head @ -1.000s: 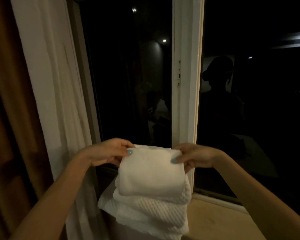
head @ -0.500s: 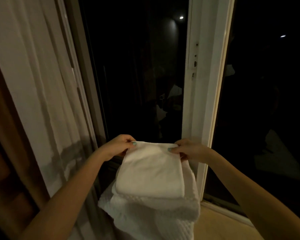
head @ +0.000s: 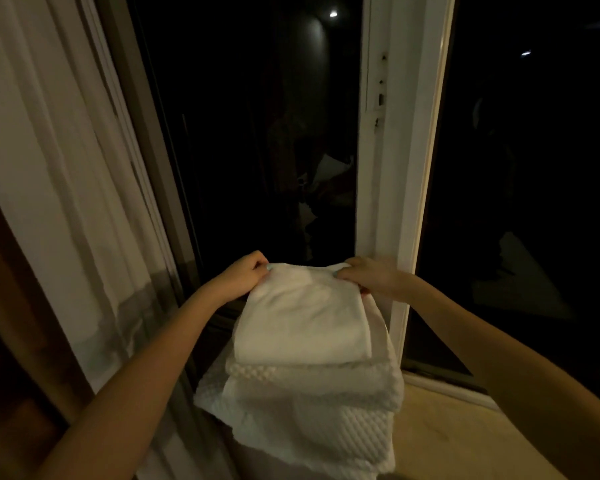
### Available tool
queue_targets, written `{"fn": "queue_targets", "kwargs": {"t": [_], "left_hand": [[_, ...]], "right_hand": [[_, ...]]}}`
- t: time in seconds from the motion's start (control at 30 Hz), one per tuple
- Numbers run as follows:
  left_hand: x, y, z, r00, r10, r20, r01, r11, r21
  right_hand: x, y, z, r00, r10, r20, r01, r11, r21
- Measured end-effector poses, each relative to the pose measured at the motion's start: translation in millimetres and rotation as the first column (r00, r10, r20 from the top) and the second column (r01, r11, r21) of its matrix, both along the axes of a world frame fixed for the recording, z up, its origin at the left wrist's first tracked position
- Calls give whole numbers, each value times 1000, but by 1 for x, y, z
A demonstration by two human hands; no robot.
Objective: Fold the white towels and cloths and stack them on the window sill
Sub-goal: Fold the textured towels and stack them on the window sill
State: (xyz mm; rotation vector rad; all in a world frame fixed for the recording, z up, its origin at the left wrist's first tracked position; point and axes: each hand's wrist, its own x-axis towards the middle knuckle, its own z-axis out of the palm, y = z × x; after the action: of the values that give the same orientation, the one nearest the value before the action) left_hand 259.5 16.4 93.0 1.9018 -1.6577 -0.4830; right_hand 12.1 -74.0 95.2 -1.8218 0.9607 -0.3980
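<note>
1. Our left hand point(head: 246, 277) pinches the far left corner of a smooth folded white cloth point(head: 302, 323), with the fingers curled around the edge.
2. Our right hand point(head: 368, 275) grips the far right corner of the same cloth in the same way.
3. The cloth lies flat on top of a stack of textured white towels point(head: 319, 403).
4. The stack sits on the pale window sill point(head: 447, 434), close to the dark window glass point(head: 257, 133). The lowest towel hangs over the sill's near edge.
5. A pale curtain point(head: 66, 168) hangs to the left of the stack. A white window frame point(head: 406, 168) rises just behind our right hand.
</note>
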Motion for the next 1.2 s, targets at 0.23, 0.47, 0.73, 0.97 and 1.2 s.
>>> {"fn": "queue_targets", "kwargs": {"t": [0.23, 0.47, 0.73, 0.97, 1.2], "left_hand": [[3, 3, 7, 985, -135, -111, 157, 963, 221], [4, 5, 18, 880, -283, -381, 366, 915, 167], [-11, 13, 72, 818, -317, -479, 321, 944, -77], [-19, -1, 18, 857, 59, -511, 43, 982, 186], [-12, 30, 19, 834, -5, -552, 169, 954, 247]], "right_hand": [[4, 4, 2, 994, 67, -87, -60, 995, 83], [-11, 8, 23, 962, 257, -95, -233, 949, 213], [-27, 27, 72, 968, 58, 246, -90, 988, 123], [-2, 16, 15, 985, -171, 25, 169, 984, 48], [-16, 28, 4, 987, -153, 56, 147, 984, 105]]}}
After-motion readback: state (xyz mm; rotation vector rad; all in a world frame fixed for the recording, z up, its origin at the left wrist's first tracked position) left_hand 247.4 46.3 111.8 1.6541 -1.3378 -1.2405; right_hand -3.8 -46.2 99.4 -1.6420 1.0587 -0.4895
